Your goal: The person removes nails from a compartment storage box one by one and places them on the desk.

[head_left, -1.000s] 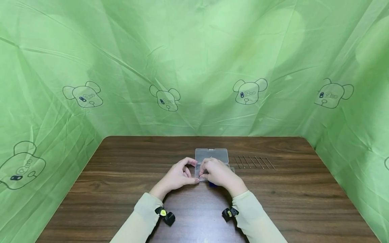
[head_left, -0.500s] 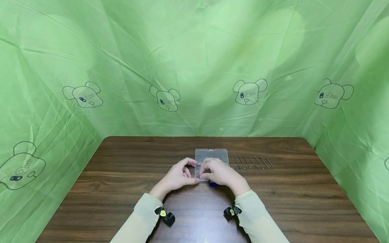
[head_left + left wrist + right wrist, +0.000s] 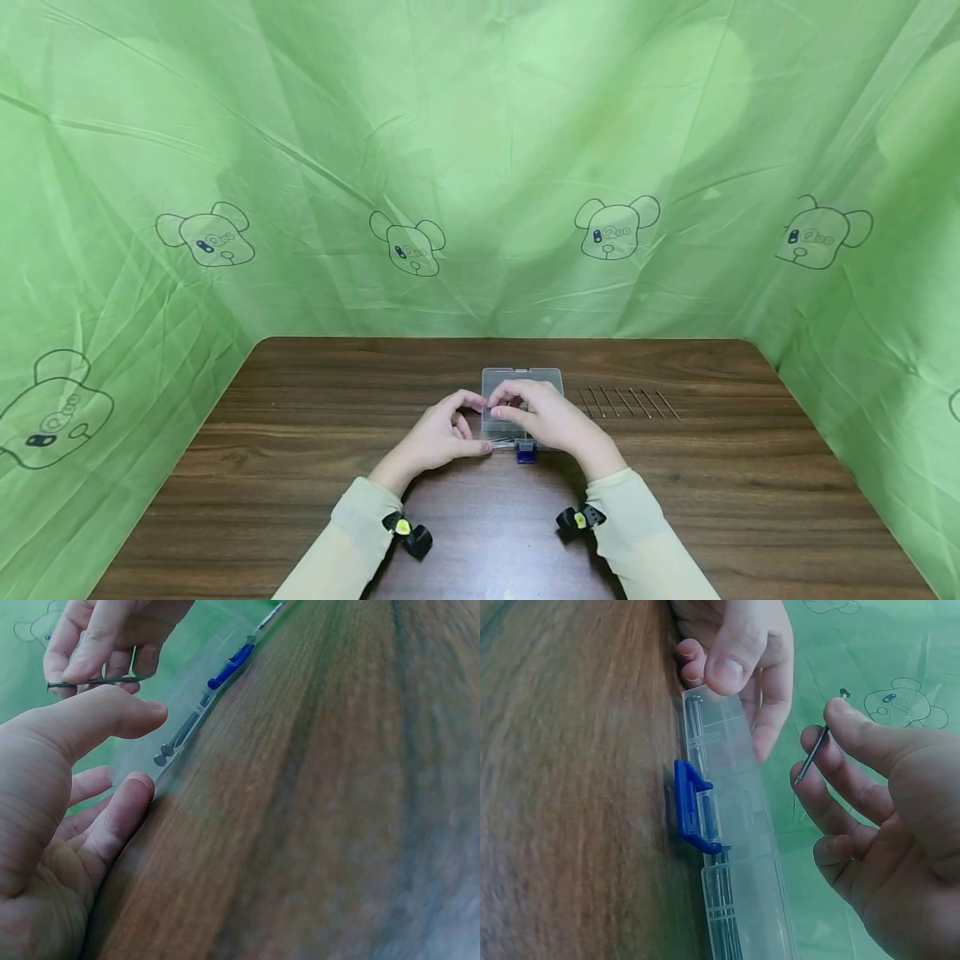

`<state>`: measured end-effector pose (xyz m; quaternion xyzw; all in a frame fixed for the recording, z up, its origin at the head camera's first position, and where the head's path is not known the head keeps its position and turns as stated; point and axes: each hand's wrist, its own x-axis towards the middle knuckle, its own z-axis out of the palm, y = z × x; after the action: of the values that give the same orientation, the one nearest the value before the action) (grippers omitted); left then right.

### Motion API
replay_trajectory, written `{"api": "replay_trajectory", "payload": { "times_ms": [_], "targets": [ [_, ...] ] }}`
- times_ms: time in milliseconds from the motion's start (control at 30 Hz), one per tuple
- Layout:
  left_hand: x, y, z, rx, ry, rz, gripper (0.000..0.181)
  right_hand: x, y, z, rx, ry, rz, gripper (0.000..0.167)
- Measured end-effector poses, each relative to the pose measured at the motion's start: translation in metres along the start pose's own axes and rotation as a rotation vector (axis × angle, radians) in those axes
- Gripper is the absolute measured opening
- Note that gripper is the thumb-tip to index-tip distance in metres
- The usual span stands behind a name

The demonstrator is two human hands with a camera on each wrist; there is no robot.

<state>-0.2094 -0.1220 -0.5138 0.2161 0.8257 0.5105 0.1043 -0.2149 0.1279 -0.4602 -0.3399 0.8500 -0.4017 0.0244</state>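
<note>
Over the clear box: one slim dark nail, held in the air, apart from box and surface.
Right hand: pinching that nail, thumb against fingertips; head pokes past the thumb, point near a lower fingertip.
Nail, heft: light, I'd guess; metal by its look, stiff, unlikely to bend or break in fingers.
Nail, grip: thin and smooth-looking, so apt to roll or slide; a slack pinch might let it swivel.
Nail, where to hold: mid-shank, thumb opposed to fingertips; the wider head should act as a stop. Skin best kept off the point.
Left hand: curled round the box's left end, thumb at the near corner, forefinger at the far one.
Box, handling: looks like thin plastic, probably light enough to skid if unheld; ends seem the sound place to steady it.
Lid: back on the far side.
Blue latch: near side; perhaps the brittle bit.
Nails inside: lying along the near edge; count unclear.
Row of nails: seven, spaced apart, flat on the surface, right of the box.
</note>
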Motion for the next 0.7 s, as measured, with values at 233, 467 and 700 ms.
{"api": "replay_trajectory", "payload": {
  "times_ms": [233, 467, 700],
  "targets": [
    [0.001, 0.0, -0.001, 0.0, 0.003, 0.008, 0.065, 0.0, -0.002, -0.003, 0.003, 0.002, 0.012, 0.012],
    [0.001, 0.0, -0.001, 0.003, 0.006, 0.007, 0.066, -0.003, -0.001, -0.013, 0.017, 0.02, 0.06, 0.016],
    [-0.001, 0.002, 0.0, 0.002, 0.009, -0.007, 0.068, -0.017, -0.002, -0.036, 0.057, 0.103, 0.127, 0.017]
  ]
}}
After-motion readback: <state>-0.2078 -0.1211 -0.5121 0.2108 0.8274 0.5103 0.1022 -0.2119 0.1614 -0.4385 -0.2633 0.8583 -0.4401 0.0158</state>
